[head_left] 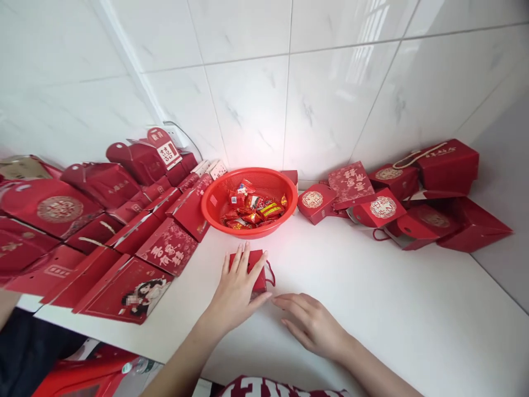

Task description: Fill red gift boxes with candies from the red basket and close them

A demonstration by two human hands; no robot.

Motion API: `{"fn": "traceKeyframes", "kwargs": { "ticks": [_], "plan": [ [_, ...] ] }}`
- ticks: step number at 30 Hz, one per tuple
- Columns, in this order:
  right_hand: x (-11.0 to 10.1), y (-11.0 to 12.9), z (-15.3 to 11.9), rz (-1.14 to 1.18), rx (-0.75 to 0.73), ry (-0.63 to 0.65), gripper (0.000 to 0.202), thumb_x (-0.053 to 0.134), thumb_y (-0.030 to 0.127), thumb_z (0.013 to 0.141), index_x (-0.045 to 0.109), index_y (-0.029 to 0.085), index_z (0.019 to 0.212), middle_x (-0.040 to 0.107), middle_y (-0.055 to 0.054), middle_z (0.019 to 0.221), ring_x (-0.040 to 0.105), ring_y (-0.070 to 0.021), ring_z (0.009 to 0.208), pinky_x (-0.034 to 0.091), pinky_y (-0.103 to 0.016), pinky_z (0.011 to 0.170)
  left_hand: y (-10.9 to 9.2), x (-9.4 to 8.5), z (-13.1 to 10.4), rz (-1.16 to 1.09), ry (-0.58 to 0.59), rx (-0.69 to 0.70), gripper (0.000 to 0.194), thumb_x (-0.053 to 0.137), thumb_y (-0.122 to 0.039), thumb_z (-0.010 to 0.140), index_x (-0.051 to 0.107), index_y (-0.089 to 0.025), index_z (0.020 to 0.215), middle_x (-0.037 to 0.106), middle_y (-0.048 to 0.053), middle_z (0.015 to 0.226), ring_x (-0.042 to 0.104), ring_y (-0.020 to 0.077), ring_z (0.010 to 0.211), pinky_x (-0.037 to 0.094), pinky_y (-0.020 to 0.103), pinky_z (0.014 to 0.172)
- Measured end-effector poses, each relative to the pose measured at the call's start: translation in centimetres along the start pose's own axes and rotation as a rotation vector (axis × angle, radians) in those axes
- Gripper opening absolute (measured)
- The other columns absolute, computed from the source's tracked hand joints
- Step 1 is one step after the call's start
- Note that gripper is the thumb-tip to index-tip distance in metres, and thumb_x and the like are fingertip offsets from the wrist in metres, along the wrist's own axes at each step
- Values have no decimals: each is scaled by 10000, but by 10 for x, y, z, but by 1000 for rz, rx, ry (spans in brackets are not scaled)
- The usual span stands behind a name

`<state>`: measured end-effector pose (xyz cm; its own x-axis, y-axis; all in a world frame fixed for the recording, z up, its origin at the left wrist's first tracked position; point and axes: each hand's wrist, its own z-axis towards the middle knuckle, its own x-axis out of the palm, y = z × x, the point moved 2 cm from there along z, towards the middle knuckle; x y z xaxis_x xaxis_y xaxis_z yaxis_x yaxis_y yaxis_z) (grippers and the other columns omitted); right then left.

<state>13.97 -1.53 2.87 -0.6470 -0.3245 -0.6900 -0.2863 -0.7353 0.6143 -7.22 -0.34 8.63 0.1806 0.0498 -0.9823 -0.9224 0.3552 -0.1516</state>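
A small red gift box with a dark red cord handle lies on the white table in front of the basket. Spread across the top of it, my left hand covers most of the box, fingers stretched toward the basket. Just right of the box, my right hand hovers near or rests on the table with fingers slightly bent and thumb apart, holding nothing. Behind the box stands a red plastic basket, with wrapped candies in it.
Many red gift boxes stand packed in rows on the left. More red boxes lie loosely piled at the back right against the tiled wall. A red stool and a person's dark clothing show at lower left.
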Motion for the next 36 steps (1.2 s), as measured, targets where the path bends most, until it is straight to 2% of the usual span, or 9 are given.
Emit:
{"fn": "traceKeyframes", "kwargs": {
  "ticks": [5,9,12,15,20,25,31,34,36],
  "plan": [
    [-1,0,-3,-87,-20,11,329,450,187,980,535,217,1296,674,-108,1201,679,-238,1005,584,-414,849,14,-13,-31,73,33,-115,773,483,-549,925,229,-172,1550,273,206,1581,326,368,1431,295,593,1108],
    [-2,-1,-4,-112,-21,0,308,453,180,976,556,225,1262,687,-96,1172,688,-234,990,595,-397,831,27,-19,-64,64,58,-138,821,485,-601,907,142,-259,1570,270,132,1597,347,357,1425,341,566,1093],
    [0,-2,-6,-120,-19,6,312,446,170,974,558,226,1259,686,-92,1171,687,-230,994,596,-389,831,35,-18,-90,79,22,-150,835,501,-494,930,17,-281,1576,185,116,1624,255,361,1469,322,571,1121],
    [2,-3,-7,-125,2,37,312,437,173,980,560,233,1260,684,-86,1172,682,-225,1005,592,-379,839,41,-18,-110,72,-29,-201,838,549,-359,908,50,-282,1577,168,116,1630,258,362,1468,383,517,1108],
    [2,-6,-8,-118,36,64,301,431,178,990,564,243,1252,685,-64,1178,675,-201,1032,581,-337,862,52,-31,-122,-35,-58,-260,817,633,-354,844,223,-318,1550,404,92,1525,459,317,1350,457,434,1084],
    [1,-15,-11,-118,65,59,303,438,181,989,560,255,1257,692,-55,1169,678,-200,1045,585,-327,864,58,-54,-123,-96,-75,-307,836,661,-308,805,243,-321,1529,404,80,1520,428,313,1373,426,470,1116],
    [1,-23,-11,-95,62,25,283,450,189,988,568,258,1237,702,-54,1137,686,-195,1036,588,-305,863,71,-103,-111,-114,-171,-326,752,640,-340,832,289,-308,1497,466,88,1469,526,288,1289,504,399,1031],
    [0,-24,-10,-83,71,29,271,450,189,989,576,256,1219,705,-55,1119,687,-196,1026,586,-309,864,79,-151,-79,-12,-313,-259,718,643,-379,815,345,-313,1466,468,69,1454,508,293,1294,465,422,1064],
    [0,-23,-8,-74,75,33,268,442,183,990,581,254,1208,708,-55,1102,689,-193,1009,585,-306,854,88,-188,-44,81,-454,-241,703,660,-443,787,405,-321,1431,499,51,1412,518,295,1268,457,445,1064]
  ]
}}
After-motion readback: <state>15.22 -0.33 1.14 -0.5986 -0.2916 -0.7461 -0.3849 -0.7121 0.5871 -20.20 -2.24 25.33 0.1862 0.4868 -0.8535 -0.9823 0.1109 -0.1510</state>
